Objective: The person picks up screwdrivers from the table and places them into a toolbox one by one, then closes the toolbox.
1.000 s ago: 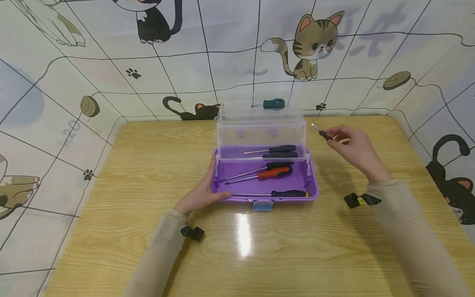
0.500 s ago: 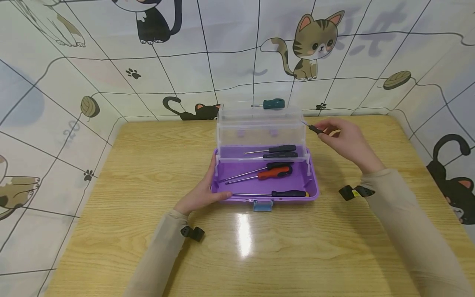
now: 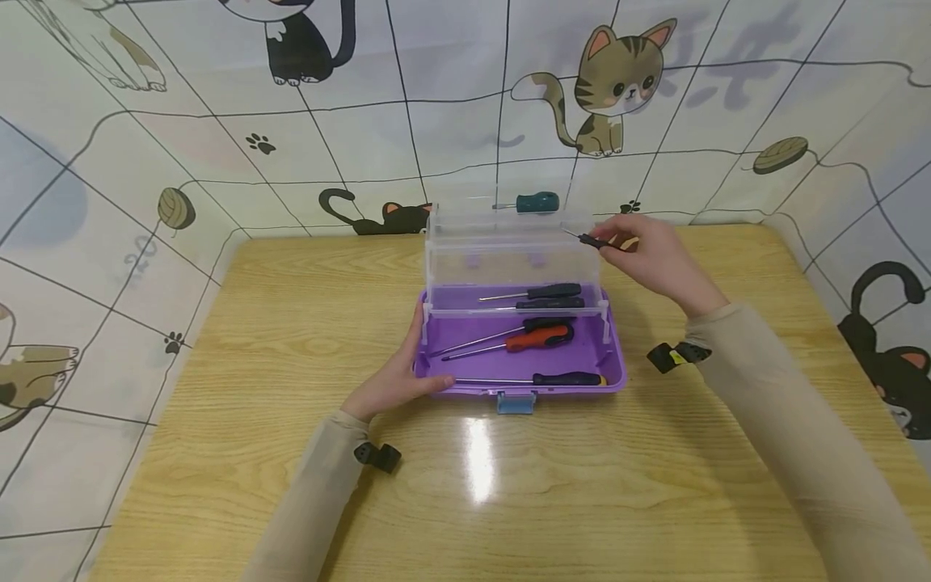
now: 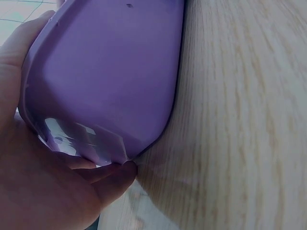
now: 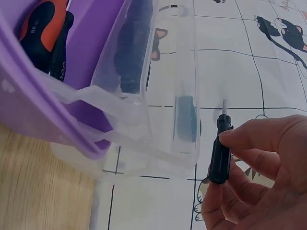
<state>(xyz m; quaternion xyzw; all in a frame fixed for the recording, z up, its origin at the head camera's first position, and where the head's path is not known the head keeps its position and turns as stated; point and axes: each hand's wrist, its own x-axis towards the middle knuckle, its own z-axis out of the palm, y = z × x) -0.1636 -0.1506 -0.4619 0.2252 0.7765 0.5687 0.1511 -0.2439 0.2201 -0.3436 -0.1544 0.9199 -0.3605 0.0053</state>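
A purple toolbox stands unlatched on the table with its clear trays raised behind it. My left hand grips its left end, thumb over the front rim, fingers around the corner in the left wrist view. Between thumb and fingers my right hand pinches a small dark screwdriver, its tip pointing left near the top tray's right end. In that tray lies a green-handled screwdriver. Down in the box are a red-and-black screwdriver, a long black one with a yellow end, and several other black-handled ones.
The wooden table stretches around the box. A backdrop with printed cats and grid lines rises close behind the trays. A blue latch hangs at the box's front.
My right hand has moved left and slightly away from me, bringing the small screwdriver from beside the box to the raised trays. The left hand has stayed put.
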